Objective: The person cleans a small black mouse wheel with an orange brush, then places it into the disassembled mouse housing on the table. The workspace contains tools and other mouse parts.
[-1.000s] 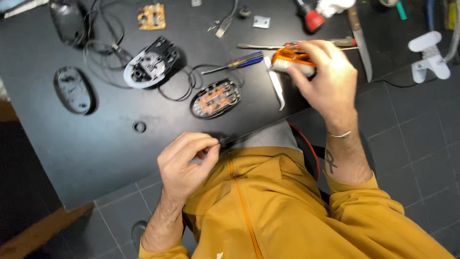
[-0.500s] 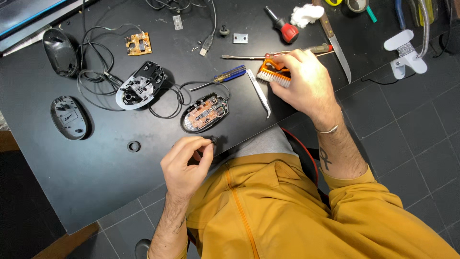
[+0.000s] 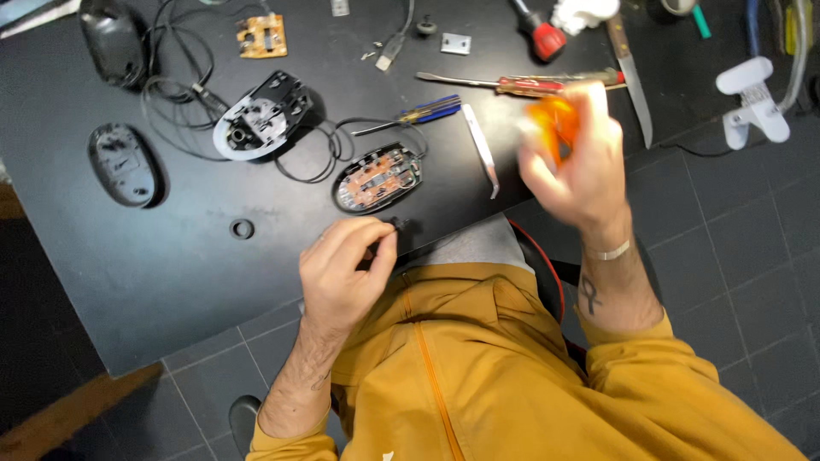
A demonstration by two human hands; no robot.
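Observation:
My right hand is blurred with motion above the black table's right edge and grips a small orange part. My left hand rests at the table's near edge, fingers pinched on a thin dark tool whose tip sticks out to the right. An opened computer mouse with an orange circuit board lies just beyond the left hand. White tweezers lie between the two hands.
A second opened mouse base with tangled black cable, a black mouse shell, a whole black mouse, a loose circuit board, screwdrivers, a knife, a small ring, and a white clamp on the tiled floor side.
My right hand lifted the orange part off the table and pulled it toward me, now blurred. My left hand stayed pinched on the dark tool at the table edge.

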